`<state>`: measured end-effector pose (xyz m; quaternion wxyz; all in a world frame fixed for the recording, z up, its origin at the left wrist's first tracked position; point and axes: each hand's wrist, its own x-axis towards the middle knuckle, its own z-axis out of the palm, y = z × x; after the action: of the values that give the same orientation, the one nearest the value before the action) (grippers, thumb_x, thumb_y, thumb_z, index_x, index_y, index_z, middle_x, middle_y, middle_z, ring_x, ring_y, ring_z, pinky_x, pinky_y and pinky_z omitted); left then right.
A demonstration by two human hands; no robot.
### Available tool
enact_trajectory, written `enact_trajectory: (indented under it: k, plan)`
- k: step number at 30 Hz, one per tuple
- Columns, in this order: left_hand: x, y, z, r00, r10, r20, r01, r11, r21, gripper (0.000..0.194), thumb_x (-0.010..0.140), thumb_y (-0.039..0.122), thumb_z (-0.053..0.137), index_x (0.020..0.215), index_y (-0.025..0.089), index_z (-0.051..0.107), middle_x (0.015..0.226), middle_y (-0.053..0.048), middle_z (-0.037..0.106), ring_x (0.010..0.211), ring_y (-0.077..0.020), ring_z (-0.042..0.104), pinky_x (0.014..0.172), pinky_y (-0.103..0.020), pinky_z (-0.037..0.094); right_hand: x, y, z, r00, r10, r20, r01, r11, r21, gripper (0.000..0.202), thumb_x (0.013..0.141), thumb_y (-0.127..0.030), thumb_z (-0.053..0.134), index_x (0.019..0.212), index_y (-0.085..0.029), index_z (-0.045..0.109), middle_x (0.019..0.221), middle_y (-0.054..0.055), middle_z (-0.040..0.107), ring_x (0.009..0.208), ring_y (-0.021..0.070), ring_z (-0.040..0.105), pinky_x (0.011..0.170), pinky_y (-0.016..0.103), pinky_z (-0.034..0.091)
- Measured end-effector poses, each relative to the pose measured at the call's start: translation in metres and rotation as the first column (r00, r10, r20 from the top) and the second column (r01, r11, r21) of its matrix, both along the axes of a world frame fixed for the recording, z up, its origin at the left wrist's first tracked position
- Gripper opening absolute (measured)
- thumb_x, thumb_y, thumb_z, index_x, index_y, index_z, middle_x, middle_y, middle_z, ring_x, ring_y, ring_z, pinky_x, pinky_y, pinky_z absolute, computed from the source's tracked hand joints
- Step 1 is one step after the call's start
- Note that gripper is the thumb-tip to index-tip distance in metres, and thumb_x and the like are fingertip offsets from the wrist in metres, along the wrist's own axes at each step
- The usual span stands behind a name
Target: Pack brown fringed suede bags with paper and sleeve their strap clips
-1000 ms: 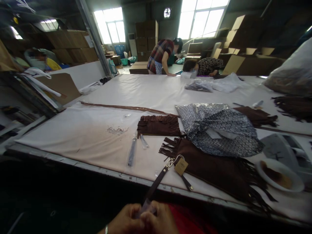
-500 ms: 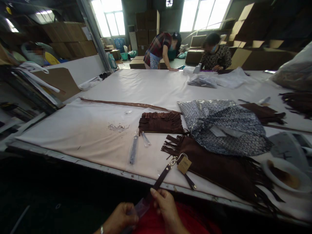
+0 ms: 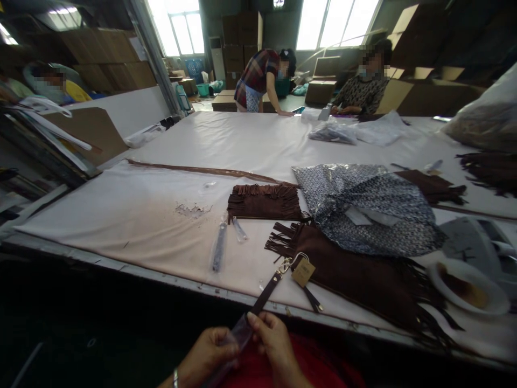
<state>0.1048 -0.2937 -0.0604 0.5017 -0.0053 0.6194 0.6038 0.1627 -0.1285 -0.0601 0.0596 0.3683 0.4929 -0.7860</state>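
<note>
Our left hand [image 3: 208,353] and right hand [image 3: 274,345] both pinch the clear sleeve [image 3: 239,335] on the dark strap [image 3: 262,296], which runs over the counter's [image 3: 141,215] near edge to the fringed brown bag [image 3: 355,280].

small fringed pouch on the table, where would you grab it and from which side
Probably by the small fringed pouch's plain lower edge, coming from the near side. It lies flat, fringe along the top and left. The patterned bag crowds its right; the wrapped strap lies near its lower-left corner.
</note>
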Motion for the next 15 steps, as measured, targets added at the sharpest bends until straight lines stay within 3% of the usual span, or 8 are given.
enact_trajectory:
  k: [6,8,9,10,11,13,14,15]
  plan:
    - [0.002,0.029,0.021,0.991,0.053,0.121,-0.077,0.977,0.200,0.042,0.069,0.049,0.076,0.078,0.009,0.070,0.076,-0.011,0.070,0.067,-0.0171,0.060,0.066,-0.027,0.039,0.009,0.003,-0.004,0.993,0.107,-0.056,-0.108,0.994,-0.006,0.058,0.064,-0.074,0.063,0.071,-0.018,0.051,0.049,-0.004,0.051,0.039,0.0081,0.043,0.039,0.019,0.023]
    - [0.002,0.036,0.020,0.990,0.059,0.130,-0.085,0.974,0.209,0.045,0.067,0.052,0.077,0.074,0.009,0.069,0.073,-0.010,0.068,0.066,-0.0178,0.059,0.066,-0.028,0.039,0.016,0.016,0.005,0.971,0.225,-0.080,-0.216,0.970,0.114,0.049,0.075,-0.066,0.058,0.076,-0.017,0.054,0.056,0.000,0.058,0.046,0.0120,0.051,0.044,0.021,0.031]
    - [0.002,0.038,0.018,0.991,0.063,0.116,-0.084,0.979,0.185,0.046,0.066,0.054,0.077,0.071,0.009,0.069,0.070,-0.010,0.067,0.063,-0.0166,0.057,0.064,-0.028,0.038,0.019,0.026,0.013,0.952,0.297,-0.077,-0.269,0.928,0.257,0.042,0.081,-0.059,0.055,0.077,-0.017,0.057,0.060,0.002,0.061,0.052,0.0139,0.055,0.048,0.023,0.035]
    - [0.002,0.039,0.016,0.993,0.076,0.090,-0.089,0.985,0.150,0.047,0.066,0.055,0.076,0.069,0.009,0.068,0.069,-0.009,0.066,0.060,-0.0147,0.054,0.061,-0.026,0.036,0.020,0.038,0.024,0.930,0.363,-0.056,-0.302,0.843,0.445,0.035,0.086,-0.051,0.052,0.079,-0.017,0.059,0.067,0.004,0.064,0.059,0.0157,0.058,0.054,0.025,0.038]
    - [0.001,0.040,0.014,0.994,0.093,0.061,-0.099,0.989,0.113,0.047,0.068,0.056,0.074,0.069,0.009,0.067,0.067,-0.009,0.066,0.057,-0.0129,0.051,0.058,-0.025,0.033,0.019,0.051,0.035,0.910,0.414,-0.016,-0.306,0.698,0.647,0.029,0.091,-0.042,0.048,0.081,-0.018,0.062,0.074,0.005,0.066,0.067,0.0174,0.060,0.061,0.027,0.040]
    - [-0.002,0.039,0.012,0.994,0.107,0.016,-0.108,0.993,0.057,0.046,0.071,0.056,0.071,0.073,0.010,0.066,0.066,-0.008,0.066,0.055,-0.0108,0.046,0.055,-0.024,0.028,0.010,0.079,0.059,0.887,0.455,0.081,-0.234,0.289,0.928,0.024,0.095,-0.025,0.041,0.092,-0.019,0.064,0.090,0.007,0.066,0.083,0.0208,0.060,0.073,0.032,0.039]
    - [-0.004,0.037,0.012,0.995,0.098,-0.002,-0.098,0.994,0.045,0.046,0.071,0.056,0.071,0.074,0.011,0.065,0.065,-0.007,0.065,0.055,-0.0106,0.045,0.055,-0.024,0.027,0.002,0.092,0.068,0.881,0.456,0.124,-0.186,0.092,0.978,0.024,0.095,-0.019,0.040,0.100,-0.020,0.063,0.098,0.008,0.066,0.091,0.0227,0.058,0.079,0.034,0.038]
    - [-0.008,0.035,0.013,0.997,0.079,-0.022,-0.078,0.996,0.040,0.046,0.070,0.057,0.071,0.075,0.012,0.063,0.064,-0.006,0.065,0.054,-0.0107,0.045,0.055,-0.024,0.026,-0.008,0.104,0.076,0.874,0.457,0.167,-0.152,-0.070,0.986,0.026,0.093,-0.015,0.041,0.109,-0.019,0.061,0.106,0.009,0.064,0.097,0.0245,0.055,0.083,0.036,0.037]
